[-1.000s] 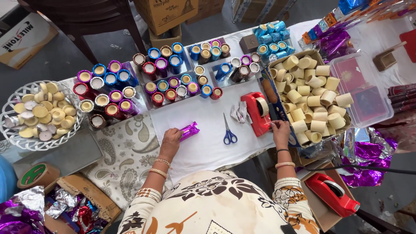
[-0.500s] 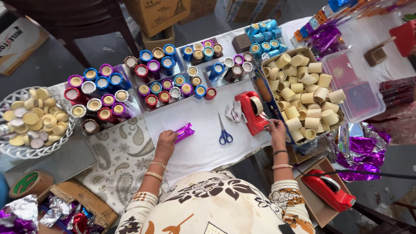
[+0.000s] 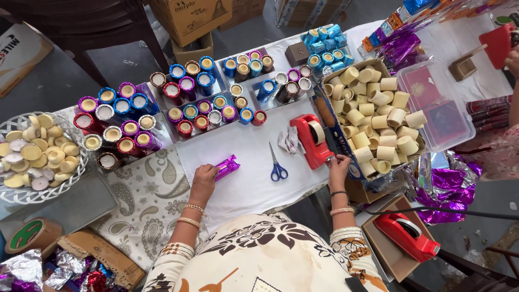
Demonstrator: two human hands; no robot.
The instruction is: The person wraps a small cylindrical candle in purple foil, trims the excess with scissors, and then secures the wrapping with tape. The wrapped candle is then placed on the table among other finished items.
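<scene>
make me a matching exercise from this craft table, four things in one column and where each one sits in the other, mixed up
Things:
1. purple foil-wrapped roll
2. blue-handled scissors
3. red tape dispenser on the white sheet
4. white wire basket of cream discs

Places:
A. at the table's far left edge
B. under the left hand
C. lying between the two hands
D. at the right hand's fingertips, beside the box of cream cups

Pairs: 1-B, 2-C, 3-D, 4-A
</scene>
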